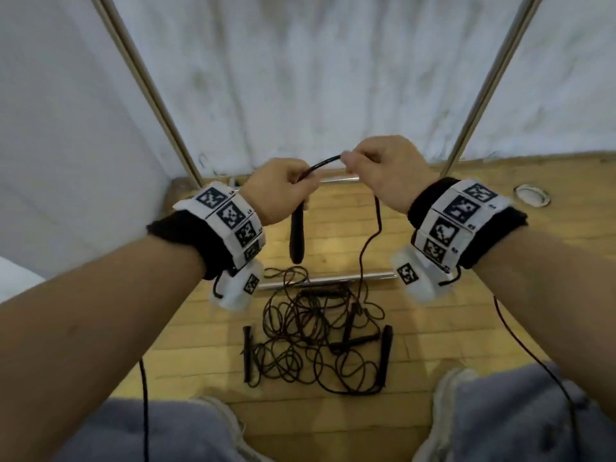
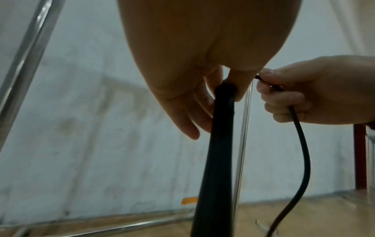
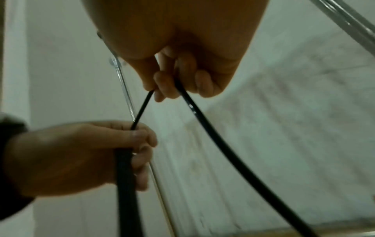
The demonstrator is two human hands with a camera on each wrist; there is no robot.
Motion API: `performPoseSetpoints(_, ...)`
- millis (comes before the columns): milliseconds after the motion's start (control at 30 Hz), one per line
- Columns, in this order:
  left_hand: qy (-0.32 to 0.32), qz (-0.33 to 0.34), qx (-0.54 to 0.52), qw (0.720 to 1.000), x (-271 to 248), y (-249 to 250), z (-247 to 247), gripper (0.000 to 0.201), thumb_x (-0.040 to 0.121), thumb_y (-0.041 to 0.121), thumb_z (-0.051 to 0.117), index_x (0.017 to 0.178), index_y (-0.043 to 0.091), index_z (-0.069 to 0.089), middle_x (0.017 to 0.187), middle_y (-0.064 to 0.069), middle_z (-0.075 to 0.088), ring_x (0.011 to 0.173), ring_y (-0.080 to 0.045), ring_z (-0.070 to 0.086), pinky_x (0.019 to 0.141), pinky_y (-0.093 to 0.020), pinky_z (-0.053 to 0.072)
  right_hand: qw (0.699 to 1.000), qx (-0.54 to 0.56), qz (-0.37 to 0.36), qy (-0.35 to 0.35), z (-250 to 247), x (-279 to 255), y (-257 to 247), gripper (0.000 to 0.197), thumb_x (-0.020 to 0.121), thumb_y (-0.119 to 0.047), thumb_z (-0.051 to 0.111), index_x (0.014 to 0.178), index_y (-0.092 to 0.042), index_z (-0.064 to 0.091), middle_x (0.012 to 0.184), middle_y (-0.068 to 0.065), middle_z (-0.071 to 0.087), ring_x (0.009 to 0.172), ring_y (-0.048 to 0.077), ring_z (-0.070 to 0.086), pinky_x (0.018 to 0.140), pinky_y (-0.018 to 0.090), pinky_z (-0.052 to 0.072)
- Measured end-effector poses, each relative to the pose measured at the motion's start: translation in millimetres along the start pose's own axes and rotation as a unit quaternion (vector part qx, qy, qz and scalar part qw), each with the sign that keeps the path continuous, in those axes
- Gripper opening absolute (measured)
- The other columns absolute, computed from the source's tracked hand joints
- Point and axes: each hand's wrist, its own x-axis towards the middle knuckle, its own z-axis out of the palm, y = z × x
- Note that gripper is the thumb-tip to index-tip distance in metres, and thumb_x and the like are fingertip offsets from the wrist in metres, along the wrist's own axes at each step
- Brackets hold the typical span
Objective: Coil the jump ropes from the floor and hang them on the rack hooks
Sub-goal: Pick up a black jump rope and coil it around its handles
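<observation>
My left hand [image 1: 283, 191] grips the top of a black jump rope handle [image 1: 296, 235], which hangs straight down below it. The handle [image 2: 217, 160] fills the middle of the left wrist view. A short arc of black cord [image 1: 323, 163] runs from that hand to my right hand [image 1: 376, 168], which pinches the cord [image 3: 202, 115]. From the right hand the cord drops to a tangled pile of black ropes [image 1: 310, 338] with several handles on the wooden floor. The rack's metal legs [image 1: 150, 91] rise left and right; no hooks are in view.
A low metal crossbar [image 1: 326, 280] of the rack lies on the floor just behind the pile. White walls [image 1: 300, 78] close the corner behind the rack. A round floor fitting [image 1: 531, 195] sits at the right. My knees [image 1: 520, 418] are at the bottom edge.
</observation>
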Motion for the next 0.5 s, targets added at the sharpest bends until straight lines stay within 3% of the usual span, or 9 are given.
performPoseSetpoints(167, 0.0, -0.026, -0.23, 0.973, -26.1, 46.1, -13.9, 0.005, 0.095, 0.014, 0.054, 0.096, 0.016, 0.059, 0.072, -0.005, 0.057, 0.069, -0.017, 0.062, 0.071, -0.029, 0.056, 0.988, 0.129, -0.039, 0.071, -31.1, -8.1, -59.0, 0.022, 0.092, -0.02, 0.051, 0.073, -0.018, 0.062, 0.055, -0.004, 0.05, 0.051, 0.009, 0.043, 0.056, 0.024, 0.037)
performPoseSetpoints(300, -0.026, -0.036, -0.27, 0.962, -37.0, 48.6, -3.5, 0.018, 0.089, 0.008, 0.062, 0.103, 0.02, 0.063, 0.061, 0.002, 0.054, 0.061, -0.016, 0.057, 0.083, -0.045, 0.054, 0.977, 0.176, -0.048, 0.106, -39.9, -6.1, -77.4, 0.025, 0.091, -0.024, 0.056, 0.073, -0.01, 0.066, 0.052, -0.004, 0.05, 0.045, 0.005, 0.04, 0.055, 0.023, 0.036)
performPoseSetpoints(433, -0.051, -0.056, -0.208, 0.975, -34.3, 45.7, 11.1, 0.004, 0.088, 0.019, 0.065, 0.09, 0.021, 0.068, 0.055, 0.006, 0.051, 0.055, -0.012, 0.05, 0.067, -0.034, 0.054, 0.968, 0.212, -0.024, 0.131, -34.1, 2.4, -70.4, 0.026, 0.089, -0.026, 0.059, 0.073, -0.008, 0.068, 0.054, -0.005, 0.055, 0.044, 0.004, 0.041, 0.054, 0.022, 0.036)
performPoseSetpoints(500, -0.03, -0.054, -0.187, 0.98, -26.3, 45.5, 12.9, 0.014, 0.091, 0.022, 0.061, 0.08, 0.015, 0.068, 0.061, -0.002, 0.053, 0.052, -0.012, 0.048, 0.058, -0.032, 0.05, 0.962, 0.232, -0.004, 0.145, -29.2, 6.2, -60.0, 0.023, 0.089, -0.023, 0.06, 0.073, -0.009, 0.067, 0.059, -0.003, 0.059, 0.044, 0.006, 0.044, 0.054, 0.022, 0.039)
